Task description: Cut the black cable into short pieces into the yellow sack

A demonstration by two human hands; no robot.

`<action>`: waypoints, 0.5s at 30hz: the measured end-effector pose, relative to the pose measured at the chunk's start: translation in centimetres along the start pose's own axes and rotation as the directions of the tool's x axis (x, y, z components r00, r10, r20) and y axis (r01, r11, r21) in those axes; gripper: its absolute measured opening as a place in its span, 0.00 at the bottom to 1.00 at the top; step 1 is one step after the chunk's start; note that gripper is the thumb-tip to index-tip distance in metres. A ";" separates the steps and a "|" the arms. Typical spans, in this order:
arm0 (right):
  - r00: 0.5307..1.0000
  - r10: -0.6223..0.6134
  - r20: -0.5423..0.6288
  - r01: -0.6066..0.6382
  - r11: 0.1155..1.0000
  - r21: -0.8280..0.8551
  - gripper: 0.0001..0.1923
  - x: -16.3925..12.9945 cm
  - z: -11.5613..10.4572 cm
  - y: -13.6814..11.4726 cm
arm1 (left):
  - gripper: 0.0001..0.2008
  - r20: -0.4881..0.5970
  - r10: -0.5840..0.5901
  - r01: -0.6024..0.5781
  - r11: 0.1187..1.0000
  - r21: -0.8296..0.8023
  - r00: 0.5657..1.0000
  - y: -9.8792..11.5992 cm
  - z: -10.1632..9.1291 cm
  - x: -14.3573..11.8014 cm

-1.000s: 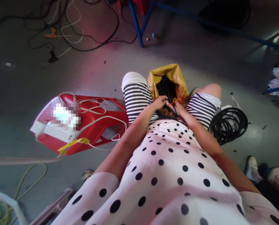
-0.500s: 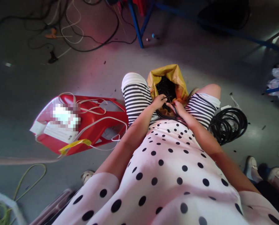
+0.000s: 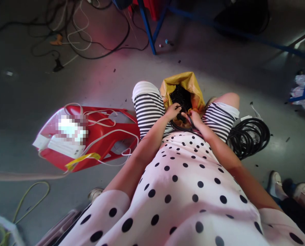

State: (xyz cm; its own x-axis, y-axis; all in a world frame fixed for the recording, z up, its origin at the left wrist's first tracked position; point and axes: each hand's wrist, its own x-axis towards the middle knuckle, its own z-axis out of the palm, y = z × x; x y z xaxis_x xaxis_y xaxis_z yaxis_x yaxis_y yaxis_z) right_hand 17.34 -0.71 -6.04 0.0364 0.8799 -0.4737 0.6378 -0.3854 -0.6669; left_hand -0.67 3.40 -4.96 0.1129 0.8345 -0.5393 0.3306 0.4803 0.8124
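Note:
Between my knees stands a yellow woven bag with its mouth open and a heap of small black pieces inside. At the bag's near edge, my left hand is closed in a pinch; what sits at its fingertips is dark and too small to name. Just beside it, my right hand is closed around a black cable. More of the cable lies across my lap, partly covered by my hands and shirt.
On my left is a red plastic stool bearing a white box and white cords. A coil of black cable hangs or lies by my right thigh. Ahead stands a blue metal frame. A person's shoes show at lower right.
Hardly anything differs. My hands stay together at the bag's edge, and the whole view has shifted slightly.

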 end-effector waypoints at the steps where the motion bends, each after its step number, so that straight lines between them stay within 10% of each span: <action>1: 1.000 0.008 -0.009 -0.008 1.000 0.027 0.30 0.0 0.0 0.0 | 0.08 0.018 -0.044 0.045 0.998 -0.039 0.999 0.3 -0.1 -0.2; 15: 0.995 0.092 0.025 -0.096 0.947 0.306 0.30 -0.3 0.2 0.1 | 0.06 0.019 -0.356 0.294 0.737 -0.609 0.934 1.7 -0.4 -2.0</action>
State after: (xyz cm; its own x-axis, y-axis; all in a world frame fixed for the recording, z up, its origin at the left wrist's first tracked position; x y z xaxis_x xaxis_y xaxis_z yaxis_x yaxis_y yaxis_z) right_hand 17.23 -1.08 -6.10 0.0755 0.8332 -0.5477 0.3651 -0.5343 -0.7624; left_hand -0.73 2.72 -2.39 0.0055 0.6032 -0.7976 -0.2943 0.7632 0.5752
